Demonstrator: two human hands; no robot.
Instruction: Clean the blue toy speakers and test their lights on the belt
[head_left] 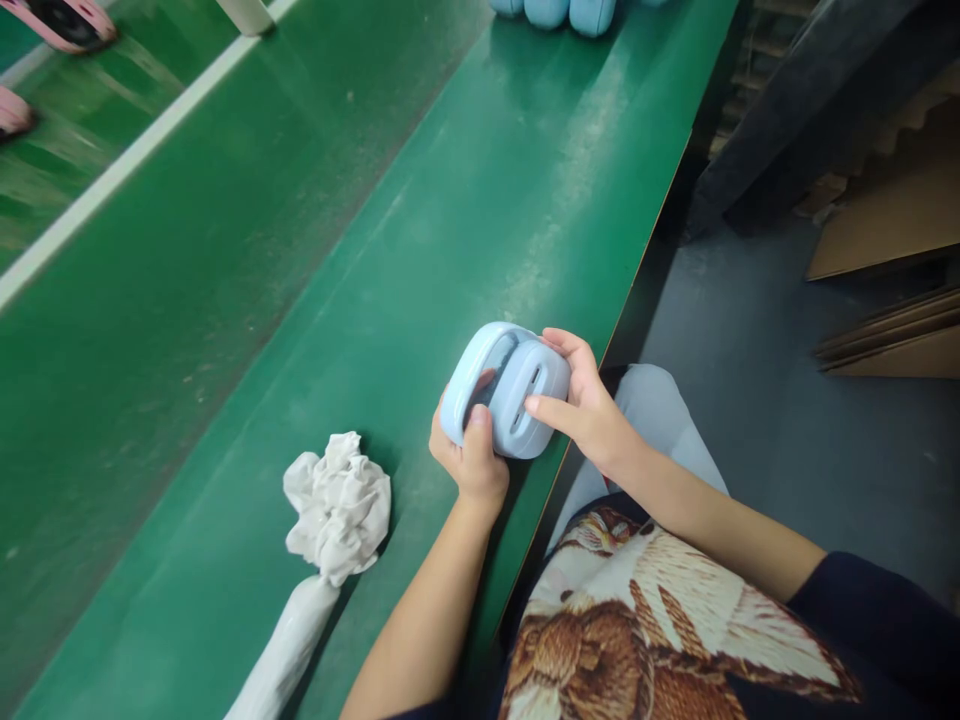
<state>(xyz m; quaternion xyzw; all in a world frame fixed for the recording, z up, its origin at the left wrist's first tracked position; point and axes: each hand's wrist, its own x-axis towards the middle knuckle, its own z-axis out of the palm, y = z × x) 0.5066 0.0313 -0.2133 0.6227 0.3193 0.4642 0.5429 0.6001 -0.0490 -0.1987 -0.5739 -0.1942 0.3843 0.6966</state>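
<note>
A glossy light-blue plastic device (544,385) with a curved handle-like loop is held between both hands above the table's near edge. My left hand (472,450) grips the loop side, its thumb over the inner edge and the other fingers mostly hidden beneath. On the other side, my right hand (581,395) holds the body, with its thumb on the slotted recess in the face and its fingers around the far edge. Left of my hands, a crumpled white cloth (341,508) lies on the green table (360,330), touching a white wrapped roll-like object (289,650).
Several light-blue items (547,10) stand at the top of the table. Pink devices (67,22) and a pale cylindrical object (246,12) are at the upper left. Flat cardboard (892,215) and a dark metal beam (795,110) are on the right, beyond the table edge.
</note>
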